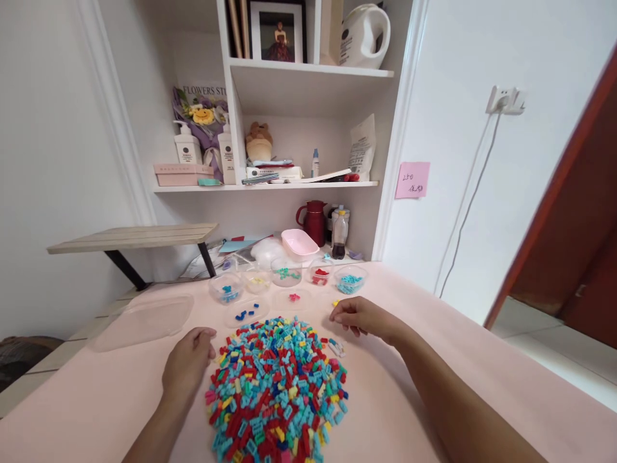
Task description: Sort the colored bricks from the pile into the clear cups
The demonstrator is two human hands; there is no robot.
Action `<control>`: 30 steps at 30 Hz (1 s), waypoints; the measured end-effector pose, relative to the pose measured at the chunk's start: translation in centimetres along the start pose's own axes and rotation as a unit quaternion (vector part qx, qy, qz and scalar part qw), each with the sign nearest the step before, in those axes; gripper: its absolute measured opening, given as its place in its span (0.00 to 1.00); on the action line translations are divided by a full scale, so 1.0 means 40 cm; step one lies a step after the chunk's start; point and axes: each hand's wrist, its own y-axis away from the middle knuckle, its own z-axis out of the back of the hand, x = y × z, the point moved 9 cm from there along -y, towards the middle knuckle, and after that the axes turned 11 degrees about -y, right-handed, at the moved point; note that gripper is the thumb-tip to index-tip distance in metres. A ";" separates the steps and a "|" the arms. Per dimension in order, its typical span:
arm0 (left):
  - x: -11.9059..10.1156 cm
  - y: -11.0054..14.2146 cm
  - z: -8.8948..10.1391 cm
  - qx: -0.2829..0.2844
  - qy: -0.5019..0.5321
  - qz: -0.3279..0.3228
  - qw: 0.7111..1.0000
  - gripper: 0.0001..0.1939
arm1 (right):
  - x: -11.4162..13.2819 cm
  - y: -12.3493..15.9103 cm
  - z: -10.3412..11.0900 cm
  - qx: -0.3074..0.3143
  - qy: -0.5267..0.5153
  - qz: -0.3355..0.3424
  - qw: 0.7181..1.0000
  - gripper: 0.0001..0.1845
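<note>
A large heap of small plastic building bricks (279, 392), mostly light blue and red with some yellow, green and dark blue, lies on the pink table cover. My left hand (187, 360) rests at the heap's left edge with its fingers curled in; whatever they may hold is hidden. Over the far right side of the heap hovers my right hand (366, 318), its fingers loosely bent and apart, with nothing visible in them. Just beyond its fingertips are yellow bricks (336, 303) on a clear lid. A few white and pale bricks (336, 348) lie below that hand.
Behind the heap stand clear tubs of sorted bricks: blue (227, 292), yellow (257, 281), green (286, 272), red (319, 276) and light blue (350, 283). Clear lids carry dark blue (247, 314) and pink bricks (294, 297). A large clear lid (144, 321) lies left.
</note>
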 end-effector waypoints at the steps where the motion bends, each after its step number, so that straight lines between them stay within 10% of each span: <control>1: 0.000 -0.001 0.000 -0.001 -0.001 -0.001 1.000 0.16 | -0.008 0.003 -0.014 0.021 0.025 -0.010 0.999 0.11; 21: -0.001 -0.012 -0.006 -0.003 0.001 -0.013 1.000 0.19 | -0.014 0.007 -0.069 0.111 0.199 0.008 0.974 0.18; 30: 0.003 -0.016 -0.007 -0.003 -0.011 -0.021 1.000 0.19 | 0.001 -0.019 -0.067 0.027 0.269 0.039 0.962 0.10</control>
